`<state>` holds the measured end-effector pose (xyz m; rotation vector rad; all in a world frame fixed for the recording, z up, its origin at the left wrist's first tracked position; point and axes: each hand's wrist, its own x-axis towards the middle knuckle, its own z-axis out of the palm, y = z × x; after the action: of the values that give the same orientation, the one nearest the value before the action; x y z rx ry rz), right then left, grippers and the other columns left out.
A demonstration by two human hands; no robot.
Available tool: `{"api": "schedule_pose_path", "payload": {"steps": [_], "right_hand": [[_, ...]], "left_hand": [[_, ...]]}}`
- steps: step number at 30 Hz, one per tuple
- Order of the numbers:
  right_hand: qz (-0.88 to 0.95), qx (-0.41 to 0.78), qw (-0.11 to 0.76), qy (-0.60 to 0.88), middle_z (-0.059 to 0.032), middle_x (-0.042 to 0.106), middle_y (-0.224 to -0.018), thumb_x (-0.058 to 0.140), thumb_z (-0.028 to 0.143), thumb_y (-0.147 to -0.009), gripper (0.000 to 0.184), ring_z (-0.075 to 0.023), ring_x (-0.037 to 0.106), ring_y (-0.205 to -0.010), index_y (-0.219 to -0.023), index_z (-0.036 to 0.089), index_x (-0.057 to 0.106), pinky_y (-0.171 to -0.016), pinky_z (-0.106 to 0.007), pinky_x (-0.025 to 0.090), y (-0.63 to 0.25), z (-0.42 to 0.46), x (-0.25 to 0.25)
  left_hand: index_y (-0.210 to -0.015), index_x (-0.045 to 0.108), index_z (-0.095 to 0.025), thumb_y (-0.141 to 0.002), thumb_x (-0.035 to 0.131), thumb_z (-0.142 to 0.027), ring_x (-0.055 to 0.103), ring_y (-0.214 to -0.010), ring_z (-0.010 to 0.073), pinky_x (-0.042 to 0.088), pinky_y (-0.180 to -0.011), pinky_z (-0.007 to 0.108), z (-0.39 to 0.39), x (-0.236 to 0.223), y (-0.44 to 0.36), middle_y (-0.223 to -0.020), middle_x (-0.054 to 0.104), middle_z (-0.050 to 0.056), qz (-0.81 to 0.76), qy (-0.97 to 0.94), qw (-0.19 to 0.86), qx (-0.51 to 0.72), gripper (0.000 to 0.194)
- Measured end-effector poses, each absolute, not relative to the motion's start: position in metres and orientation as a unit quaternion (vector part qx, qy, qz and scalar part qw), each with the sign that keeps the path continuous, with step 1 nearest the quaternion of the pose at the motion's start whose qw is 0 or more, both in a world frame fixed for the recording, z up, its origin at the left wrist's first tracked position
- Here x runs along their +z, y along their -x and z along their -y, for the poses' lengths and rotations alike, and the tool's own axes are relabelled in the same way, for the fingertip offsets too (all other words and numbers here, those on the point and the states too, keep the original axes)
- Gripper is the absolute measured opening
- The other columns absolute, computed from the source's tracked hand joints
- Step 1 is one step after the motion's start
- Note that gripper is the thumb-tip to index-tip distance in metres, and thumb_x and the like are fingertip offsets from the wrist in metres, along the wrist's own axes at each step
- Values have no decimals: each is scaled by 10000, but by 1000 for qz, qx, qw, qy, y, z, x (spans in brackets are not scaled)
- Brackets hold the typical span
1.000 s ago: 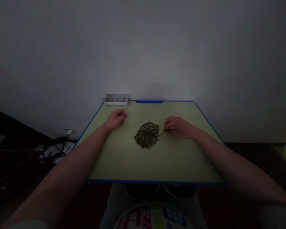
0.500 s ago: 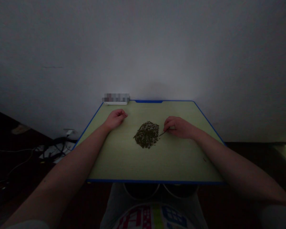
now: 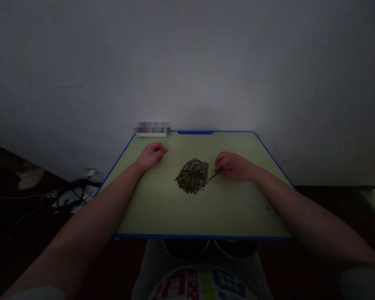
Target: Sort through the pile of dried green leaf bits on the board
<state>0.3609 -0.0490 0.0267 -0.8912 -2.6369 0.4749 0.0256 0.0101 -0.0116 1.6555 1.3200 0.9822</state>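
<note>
A flat heap of small dark greenish-brown grains (image 3: 192,177) lies in the middle of the pale table top (image 3: 162,214). My right hand (image 3: 233,166) rests just right of the heap, pinching a thin dark stick-like tool (image 3: 215,175). Its tip points down-left and reaches a few loose grains at the heap's right edge; the tool's exact kind is too small to tell. To the heap's upper left, my left hand (image 3: 152,155) lies on the table with its fingers curled closed, apart from the grains. Nothing shows in it.
A white box (image 3: 152,130), partly blurred out, stands at the table's back left corner. Blue edging (image 3: 195,133) runs round the table, against a grey wall (image 3: 187,62). Dark cables (image 3: 70,193) and a plug lie low on the left. A pale shape (image 3: 31,178) shows at far left.
The tool's tip has shifted very slightly downward at the heap's right edge. Both hands stay nearly in place. At far left the pale shape has moved right and down.
</note>
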Motion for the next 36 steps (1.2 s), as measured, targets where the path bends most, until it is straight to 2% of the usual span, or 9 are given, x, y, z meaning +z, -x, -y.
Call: {"api": "schedule_pose_path", "payload": {"steps": [20, 36], "right_hand": [[931, 176, 152, 280, -46, 627, -839, 561, 79, -701, 222, -170, 574, -806, -765, 217, 723, -770, -322, 449, -364, 48, 27], [927, 169, 167, 291, -49, 634, -838, 549, 101, -753, 235, -164, 575, -813, -819, 228, 734, -769, -316, 451, -355, 52, 24]], "left_hand": [[-646, 469, -183, -686, 579, -374, 352, -404, 63, 260, -440, 215, -9, -10, -27, -446, 402, -75, -529, -651, 386, 382, 225], [-652, 484, -186, -691, 591, -369, 350, -390, 63, 256, -431, 220, -10, -12, -26, -438, 393, -81, -519, -648, 398, 389, 216]]}}
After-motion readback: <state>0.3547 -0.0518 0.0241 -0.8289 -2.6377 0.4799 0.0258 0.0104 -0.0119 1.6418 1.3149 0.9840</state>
